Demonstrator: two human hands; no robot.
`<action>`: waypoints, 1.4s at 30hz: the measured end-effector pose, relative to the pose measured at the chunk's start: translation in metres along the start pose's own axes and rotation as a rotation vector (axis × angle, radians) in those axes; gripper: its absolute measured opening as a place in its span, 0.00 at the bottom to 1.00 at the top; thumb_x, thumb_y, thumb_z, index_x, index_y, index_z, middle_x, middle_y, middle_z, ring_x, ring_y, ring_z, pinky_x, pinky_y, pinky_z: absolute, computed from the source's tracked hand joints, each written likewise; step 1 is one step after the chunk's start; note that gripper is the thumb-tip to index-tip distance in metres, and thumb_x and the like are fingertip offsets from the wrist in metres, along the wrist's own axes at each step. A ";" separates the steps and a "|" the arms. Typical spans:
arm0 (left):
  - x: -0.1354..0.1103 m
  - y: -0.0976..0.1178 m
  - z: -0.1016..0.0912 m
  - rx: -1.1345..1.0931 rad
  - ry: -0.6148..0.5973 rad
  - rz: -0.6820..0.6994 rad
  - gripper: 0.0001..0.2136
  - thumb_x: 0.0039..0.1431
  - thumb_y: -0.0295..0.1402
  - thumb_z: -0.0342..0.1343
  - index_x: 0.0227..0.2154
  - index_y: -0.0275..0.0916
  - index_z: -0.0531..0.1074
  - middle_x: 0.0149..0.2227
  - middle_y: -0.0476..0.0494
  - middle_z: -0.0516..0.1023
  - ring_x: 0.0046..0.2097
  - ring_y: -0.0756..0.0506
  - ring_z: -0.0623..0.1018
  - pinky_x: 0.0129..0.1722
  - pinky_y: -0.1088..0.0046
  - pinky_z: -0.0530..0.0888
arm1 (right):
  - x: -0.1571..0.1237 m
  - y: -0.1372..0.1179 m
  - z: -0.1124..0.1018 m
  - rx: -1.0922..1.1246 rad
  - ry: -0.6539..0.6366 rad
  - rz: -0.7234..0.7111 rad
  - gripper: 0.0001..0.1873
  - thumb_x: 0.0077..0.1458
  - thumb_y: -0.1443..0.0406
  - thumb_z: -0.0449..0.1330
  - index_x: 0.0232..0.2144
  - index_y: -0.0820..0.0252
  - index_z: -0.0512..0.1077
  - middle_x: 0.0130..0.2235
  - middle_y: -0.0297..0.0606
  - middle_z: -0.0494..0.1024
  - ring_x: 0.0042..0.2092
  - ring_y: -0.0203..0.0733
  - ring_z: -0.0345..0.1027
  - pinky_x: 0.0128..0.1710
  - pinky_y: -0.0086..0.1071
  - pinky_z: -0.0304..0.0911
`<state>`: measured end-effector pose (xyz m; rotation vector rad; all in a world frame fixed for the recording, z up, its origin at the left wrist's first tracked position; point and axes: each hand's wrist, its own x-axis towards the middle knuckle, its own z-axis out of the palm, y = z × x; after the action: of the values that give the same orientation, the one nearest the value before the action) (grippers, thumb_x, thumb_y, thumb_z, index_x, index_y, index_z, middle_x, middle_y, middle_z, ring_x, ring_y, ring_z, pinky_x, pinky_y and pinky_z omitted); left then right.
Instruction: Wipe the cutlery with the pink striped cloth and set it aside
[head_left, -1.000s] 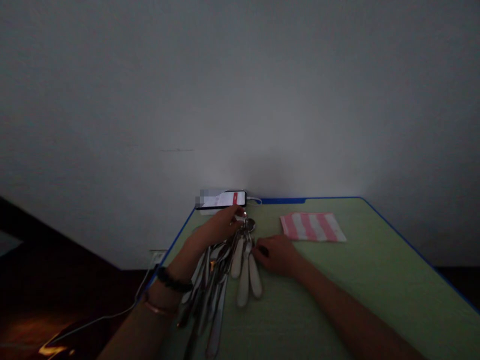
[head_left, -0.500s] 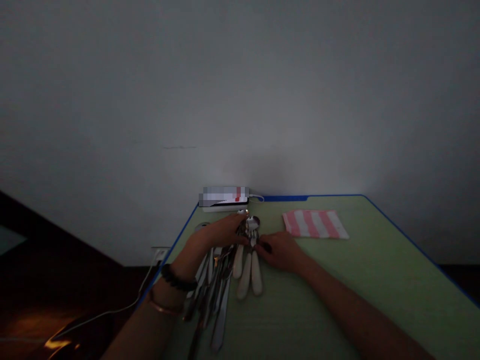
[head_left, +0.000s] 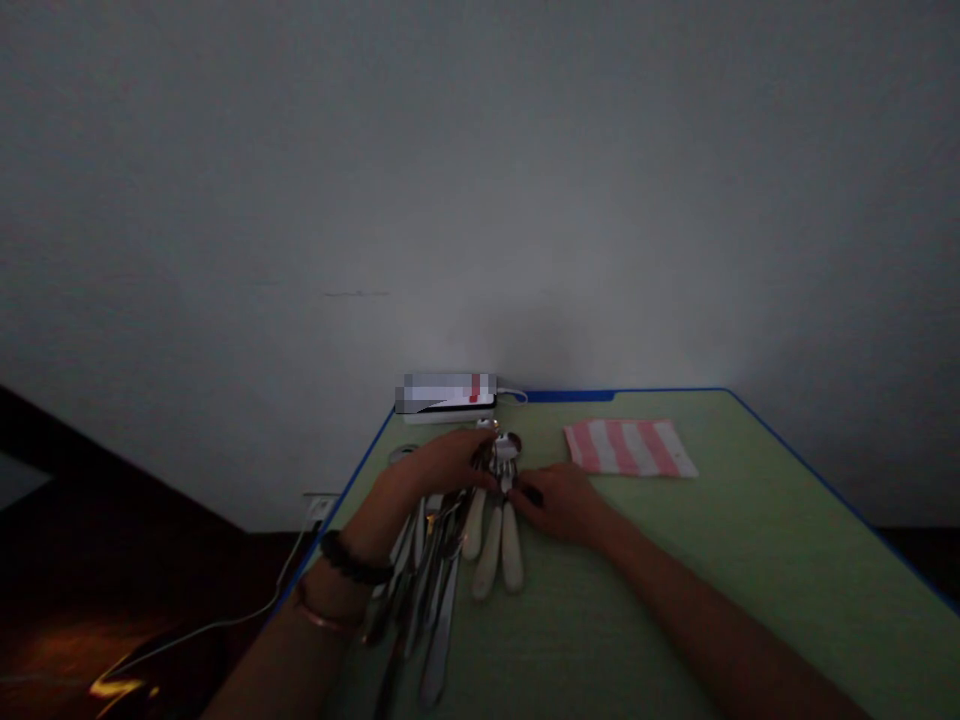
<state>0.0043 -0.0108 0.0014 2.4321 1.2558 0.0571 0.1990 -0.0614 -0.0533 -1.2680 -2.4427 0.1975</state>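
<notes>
Several white-handled pieces of cutlery lie together at the middle, handles toward me. Among them are a spoon [head_left: 508, 445] with its bowl at the far end and a fork [head_left: 507, 470] beside it. My left hand [head_left: 450, 462] bends over them from the left, thumb and fingers closed about their necks; its fingertips are partly hidden. From the right, my right hand [head_left: 562, 500] pinches at the fork's neck with curled fingers. Left of these, partly under my left wrist, spreads a pile of metal cutlery [head_left: 439, 630] with long dark and silver handles.
A pink and white striped cloth pouch [head_left: 630, 447] lies at the right on the green table [head_left: 735, 560], which has a blue edge. At the back left a phone-like device [head_left: 448, 395] with a white cable [head_left: 514, 394] stands near the wall. A socket [head_left: 321, 508] is at the left.
The white handles have shifted very slightly left. Both hands stay nearly where they were, at the same cutlery.
</notes>
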 end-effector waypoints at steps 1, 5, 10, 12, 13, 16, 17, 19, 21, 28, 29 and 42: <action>0.000 0.000 0.000 0.001 0.000 -0.001 0.30 0.43 0.39 0.61 0.51 0.40 0.60 0.51 0.41 0.70 0.51 0.40 0.69 0.49 0.66 0.64 | 0.000 0.000 0.000 0.000 0.000 -0.002 0.13 0.55 0.59 0.48 0.30 0.56 0.71 0.27 0.35 0.77 0.27 0.35 0.67 0.25 0.28 0.44; 0.000 -0.001 0.000 0.007 -0.004 0.000 0.28 0.43 0.40 0.61 0.49 0.41 0.63 0.50 0.42 0.71 0.51 0.40 0.69 0.49 0.65 0.64 | 0.000 0.000 -0.001 0.007 -0.002 0.000 0.13 0.55 0.59 0.48 0.30 0.56 0.71 0.27 0.35 0.77 0.27 0.35 0.67 0.25 0.28 0.45; 0.000 0.000 -0.001 0.028 -0.009 -0.008 0.28 0.43 0.42 0.61 0.49 0.41 0.63 0.50 0.41 0.70 0.50 0.39 0.69 0.49 0.63 0.64 | 0.001 -0.001 -0.002 0.005 -0.026 0.012 0.13 0.56 0.59 0.49 0.31 0.57 0.71 0.28 0.35 0.77 0.27 0.35 0.68 0.25 0.28 0.45; 0.000 0.000 -0.001 0.038 -0.010 -0.011 0.28 0.43 0.42 0.61 0.49 0.40 0.63 0.50 0.40 0.70 0.50 0.38 0.69 0.49 0.63 0.64 | 0.001 -0.001 -0.002 0.002 -0.038 0.016 0.14 0.56 0.59 0.48 0.31 0.58 0.71 0.28 0.36 0.77 0.27 0.35 0.68 0.25 0.28 0.46; 0.000 0.001 -0.001 0.043 -0.011 -0.011 0.28 0.43 0.42 0.61 0.49 0.40 0.63 0.50 0.40 0.70 0.50 0.38 0.69 0.49 0.63 0.64 | 0.001 -0.001 -0.002 0.001 -0.041 0.018 0.14 0.56 0.59 0.48 0.31 0.58 0.71 0.28 0.36 0.77 0.28 0.35 0.68 0.25 0.28 0.46; 0.000 0.002 -0.001 0.054 -0.019 -0.010 0.26 0.44 0.41 0.61 0.48 0.40 0.64 0.49 0.40 0.71 0.50 0.38 0.69 0.49 0.63 0.64 | 0.001 -0.001 -0.002 0.004 -0.052 0.023 0.14 0.56 0.59 0.48 0.31 0.58 0.71 0.28 0.36 0.77 0.28 0.35 0.68 0.26 0.28 0.46; 0.000 0.002 -0.002 0.056 -0.020 -0.011 0.26 0.44 0.40 0.60 0.48 0.40 0.64 0.49 0.40 0.71 0.50 0.38 0.69 0.49 0.63 0.64 | 0.002 -0.001 -0.002 0.006 -0.055 0.023 0.14 0.56 0.59 0.48 0.31 0.58 0.71 0.28 0.36 0.77 0.28 0.35 0.68 0.26 0.28 0.47; 0.000 0.003 -0.002 0.062 -0.020 -0.014 0.26 0.44 0.40 0.60 0.48 0.41 0.64 0.50 0.41 0.70 0.51 0.38 0.69 0.49 0.62 0.64 | 0.001 -0.001 -0.002 0.005 -0.057 0.023 0.14 0.56 0.58 0.48 0.32 0.57 0.71 0.29 0.36 0.77 0.29 0.36 0.68 0.26 0.28 0.47; -0.001 0.003 -0.002 0.064 -0.020 -0.010 0.26 0.44 0.40 0.61 0.48 0.41 0.64 0.50 0.41 0.70 0.51 0.38 0.69 0.49 0.63 0.64 | 0.001 -0.001 -0.002 0.004 -0.054 0.021 0.14 0.56 0.58 0.48 0.32 0.57 0.71 0.29 0.36 0.77 0.28 0.36 0.68 0.26 0.28 0.47; -0.001 0.004 -0.003 0.068 -0.024 0.003 0.25 0.45 0.39 0.61 0.47 0.40 0.64 0.50 0.40 0.70 0.51 0.39 0.69 0.50 0.63 0.64 | 0.001 -0.001 -0.002 -0.001 -0.041 0.016 0.14 0.56 0.58 0.48 0.31 0.57 0.71 0.28 0.36 0.77 0.29 0.36 0.68 0.26 0.28 0.46; -0.001 0.004 -0.003 0.069 -0.023 0.004 0.25 0.45 0.39 0.61 0.48 0.40 0.64 0.50 0.40 0.70 0.51 0.39 0.69 0.50 0.63 0.64 | 0.001 -0.001 -0.002 -0.004 -0.042 0.017 0.14 0.56 0.58 0.48 0.31 0.57 0.71 0.28 0.36 0.77 0.29 0.36 0.68 0.26 0.28 0.46; -0.001 0.004 -0.002 0.083 -0.020 -0.003 0.26 0.44 0.40 0.61 0.48 0.42 0.64 0.51 0.42 0.69 0.51 0.39 0.68 0.50 0.62 0.64 | 0.002 -0.002 -0.003 -0.007 -0.061 0.029 0.14 0.56 0.58 0.49 0.31 0.59 0.71 0.29 0.37 0.77 0.29 0.36 0.69 0.27 0.28 0.48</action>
<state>0.0067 -0.0129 0.0047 2.4946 1.2769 -0.0200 0.1976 -0.0615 -0.0494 -1.3198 -2.4794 0.2389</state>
